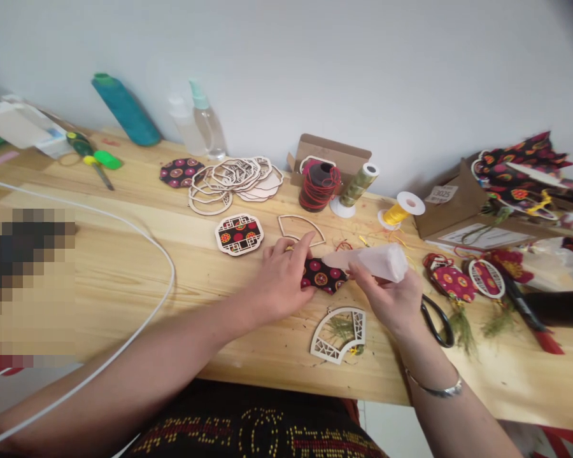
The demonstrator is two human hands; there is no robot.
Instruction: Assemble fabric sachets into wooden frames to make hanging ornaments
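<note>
Near the middle of the table's (pixel 253 356) front edge, the left hand (pixel 282 280) held a dark patterned fabric piece (pixel 322 278). The right hand (pixel 394 299) gripped a white bottle (pixel 382 261) — its narrow end at the fabric, contact unclear. A fan-shaped frame (pixel 325 351) lay closer to that edge.

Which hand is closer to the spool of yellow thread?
The right hand. It is just in front of the yellow spool; the left hand is farther away, in front and off to the left.
</note>
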